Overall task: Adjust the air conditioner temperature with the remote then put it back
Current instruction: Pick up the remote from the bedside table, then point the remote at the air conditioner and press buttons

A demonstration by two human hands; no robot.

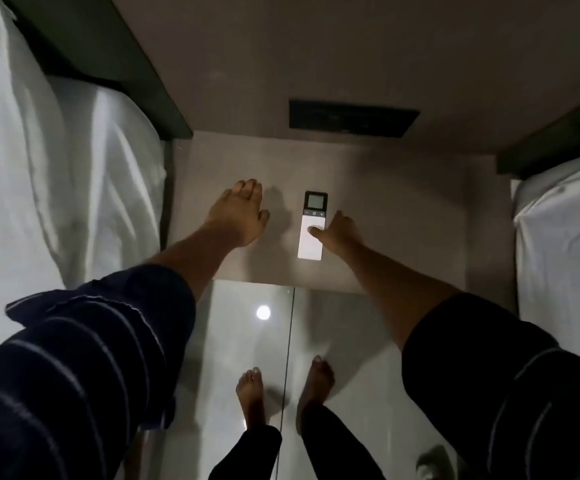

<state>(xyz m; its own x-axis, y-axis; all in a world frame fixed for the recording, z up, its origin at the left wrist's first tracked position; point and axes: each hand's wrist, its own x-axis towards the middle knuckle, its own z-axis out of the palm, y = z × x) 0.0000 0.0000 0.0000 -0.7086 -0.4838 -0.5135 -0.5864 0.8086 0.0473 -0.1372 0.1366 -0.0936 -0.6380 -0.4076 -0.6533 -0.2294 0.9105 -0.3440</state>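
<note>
A white air conditioner remote with a dark top and small grey screen lies flat on the brown bedside table, screen end away from me. My right hand reaches it from the right, thumb resting on the white body, the other fingers beside its right edge. The remote still lies on the table. My left hand rests palm down on the table, well to the left of the remote, fingers together and holding nothing.
White bedding rises on the left and another bed on the right. A dark switch panel sits on the wall behind the table. Below the table edge lies glossy tiled floor with my bare feet.
</note>
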